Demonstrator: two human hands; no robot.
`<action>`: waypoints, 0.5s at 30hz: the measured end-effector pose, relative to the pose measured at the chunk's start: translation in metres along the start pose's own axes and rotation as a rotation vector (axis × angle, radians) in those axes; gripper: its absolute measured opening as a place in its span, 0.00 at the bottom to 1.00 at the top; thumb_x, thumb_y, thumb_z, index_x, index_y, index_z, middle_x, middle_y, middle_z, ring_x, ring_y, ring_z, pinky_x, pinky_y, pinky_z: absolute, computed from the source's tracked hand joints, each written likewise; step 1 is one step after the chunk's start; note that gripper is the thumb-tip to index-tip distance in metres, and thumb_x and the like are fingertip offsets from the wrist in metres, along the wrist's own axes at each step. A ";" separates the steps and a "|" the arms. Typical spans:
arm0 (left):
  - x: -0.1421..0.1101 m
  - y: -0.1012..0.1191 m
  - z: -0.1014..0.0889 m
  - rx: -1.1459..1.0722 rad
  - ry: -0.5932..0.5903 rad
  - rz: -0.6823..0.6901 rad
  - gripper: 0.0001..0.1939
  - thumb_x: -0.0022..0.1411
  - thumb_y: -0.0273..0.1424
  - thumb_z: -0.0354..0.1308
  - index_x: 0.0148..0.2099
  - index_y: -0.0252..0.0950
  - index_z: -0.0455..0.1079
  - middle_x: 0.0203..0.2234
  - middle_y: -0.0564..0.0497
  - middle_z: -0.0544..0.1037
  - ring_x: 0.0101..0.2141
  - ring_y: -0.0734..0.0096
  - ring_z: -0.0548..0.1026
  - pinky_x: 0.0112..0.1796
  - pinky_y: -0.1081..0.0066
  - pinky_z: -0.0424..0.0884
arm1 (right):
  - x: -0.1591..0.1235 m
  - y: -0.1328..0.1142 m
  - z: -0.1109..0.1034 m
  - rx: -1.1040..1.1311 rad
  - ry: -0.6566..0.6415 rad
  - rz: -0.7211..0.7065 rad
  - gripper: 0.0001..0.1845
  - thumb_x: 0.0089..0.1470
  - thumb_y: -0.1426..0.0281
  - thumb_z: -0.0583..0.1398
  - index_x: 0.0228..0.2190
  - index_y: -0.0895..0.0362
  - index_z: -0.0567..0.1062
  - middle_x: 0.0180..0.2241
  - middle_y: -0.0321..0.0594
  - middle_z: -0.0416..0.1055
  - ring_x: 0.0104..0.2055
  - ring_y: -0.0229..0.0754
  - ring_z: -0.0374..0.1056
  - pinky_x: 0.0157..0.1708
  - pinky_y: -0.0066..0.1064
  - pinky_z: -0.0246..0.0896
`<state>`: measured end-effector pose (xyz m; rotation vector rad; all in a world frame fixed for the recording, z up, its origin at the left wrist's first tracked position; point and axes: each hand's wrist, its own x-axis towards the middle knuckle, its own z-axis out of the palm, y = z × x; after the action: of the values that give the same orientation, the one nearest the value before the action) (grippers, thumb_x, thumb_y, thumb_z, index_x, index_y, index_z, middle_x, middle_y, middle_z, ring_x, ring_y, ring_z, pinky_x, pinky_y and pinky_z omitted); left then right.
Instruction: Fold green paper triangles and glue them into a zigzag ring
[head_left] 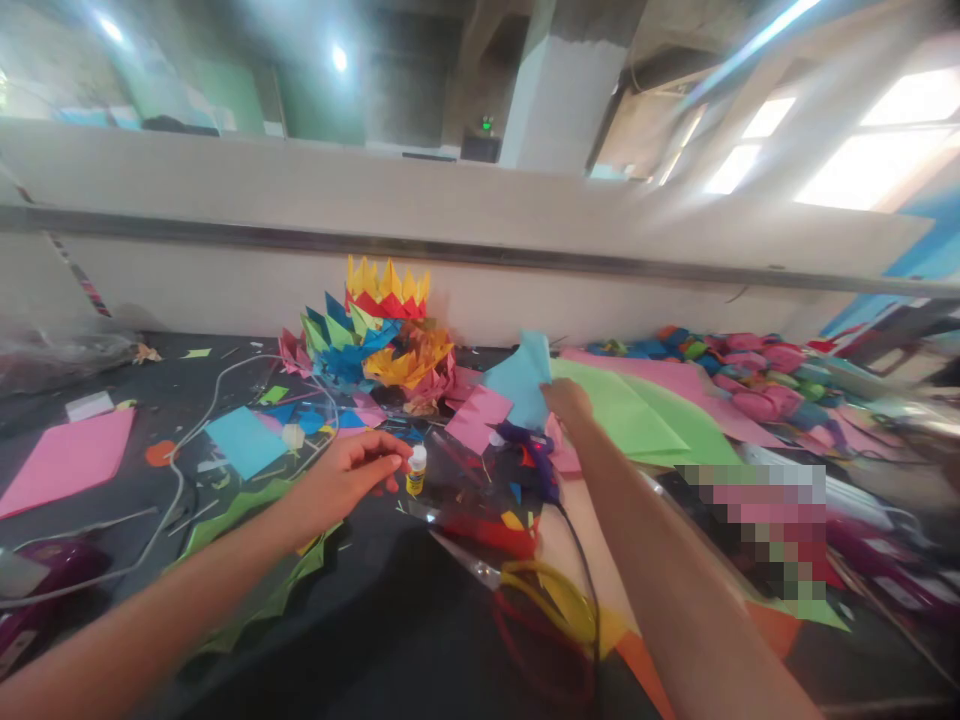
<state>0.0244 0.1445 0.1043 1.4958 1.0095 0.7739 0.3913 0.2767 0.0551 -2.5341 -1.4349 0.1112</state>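
Matt light-blue paper (529,382), shiny metal scissor blades (466,560), smooth plastic handles (571,612).

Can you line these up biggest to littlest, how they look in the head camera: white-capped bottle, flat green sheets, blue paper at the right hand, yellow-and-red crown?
1. Flat green sheets
2. Blue paper at the right hand, and yellow-and-red crown: too alike to rank
3. White-capped bottle

- A paper-craft workshop, by its long dark worktable (360,620) strewn with coloured paper sheets (615,405) and scraps (276,396).
- Folded paper crowns (388,290) stand heaped at the back; scissors (487,573) and a corded purple tool (551,485) lie nearer.
- Beyond a pale partition (375,190), a large room shows a square pillar (555,90), strip lighting (757,45) and bright windows (870,150).
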 end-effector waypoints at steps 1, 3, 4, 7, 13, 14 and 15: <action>0.000 0.001 0.002 -0.003 -0.007 0.007 0.12 0.54 0.38 0.57 0.38 0.35 0.71 0.31 0.50 0.75 0.27 0.74 0.71 0.30 0.72 0.67 | 0.000 0.000 -0.004 0.038 0.022 -0.007 0.19 0.56 0.64 0.51 0.40 0.63 0.75 0.39 0.56 0.74 0.42 0.53 0.70 0.37 0.36 0.62; 0.001 0.004 0.006 -0.016 -0.014 0.008 0.12 0.53 0.37 0.57 0.37 0.35 0.71 0.31 0.50 0.75 0.27 0.74 0.70 0.30 0.72 0.67 | -0.001 0.001 -0.012 0.119 0.077 -0.036 0.19 0.57 0.63 0.50 0.37 0.62 0.75 0.37 0.54 0.74 0.42 0.52 0.70 0.38 0.36 0.61; 0.001 0.004 0.008 -0.022 -0.016 0.005 0.12 0.53 0.37 0.57 0.36 0.35 0.71 0.30 0.50 0.76 0.27 0.74 0.70 0.30 0.72 0.67 | -0.001 0.001 -0.016 0.162 0.109 -0.052 0.19 0.57 0.63 0.49 0.36 0.62 0.75 0.37 0.53 0.74 0.41 0.52 0.69 0.38 0.36 0.61; 0.000 0.005 0.009 -0.034 -0.021 0.002 0.12 0.52 0.38 0.58 0.35 0.35 0.71 0.30 0.50 0.75 0.26 0.74 0.70 0.29 0.72 0.66 | -0.002 0.002 -0.028 0.300 0.196 -0.103 0.18 0.57 0.61 0.50 0.30 0.61 0.73 0.32 0.48 0.72 0.37 0.48 0.68 0.36 0.34 0.60; -0.006 0.000 0.006 -0.036 0.000 0.000 0.13 0.51 0.38 0.58 0.35 0.35 0.71 0.30 0.50 0.75 0.26 0.75 0.70 0.28 0.73 0.66 | -0.006 -0.007 -0.049 0.582 0.297 -0.159 0.16 0.58 0.61 0.50 0.26 0.58 0.66 0.23 0.34 0.64 0.27 0.37 0.63 0.30 0.30 0.62; -0.008 -0.001 0.006 -0.032 0.005 0.006 0.13 0.51 0.38 0.58 0.35 0.35 0.71 0.30 0.50 0.75 0.26 0.74 0.71 0.28 0.73 0.66 | -0.006 -0.010 -0.054 0.663 0.308 -0.173 0.15 0.59 0.61 0.49 0.26 0.58 0.65 0.23 0.33 0.63 0.27 0.35 0.62 0.29 0.29 0.63; -0.010 -0.001 0.005 -0.026 0.008 0.015 0.13 0.52 0.38 0.58 0.35 0.35 0.71 0.30 0.50 0.75 0.26 0.74 0.71 0.29 0.73 0.66 | -0.007 -0.012 -0.058 0.781 0.318 -0.193 0.14 0.60 0.62 0.48 0.27 0.57 0.64 0.23 0.32 0.62 0.26 0.34 0.62 0.29 0.28 0.63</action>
<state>0.0250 0.1336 0.1032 1.4807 0.9922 0.8016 0.3885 0.2675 0.1143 -1.6897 -1.1879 0.1827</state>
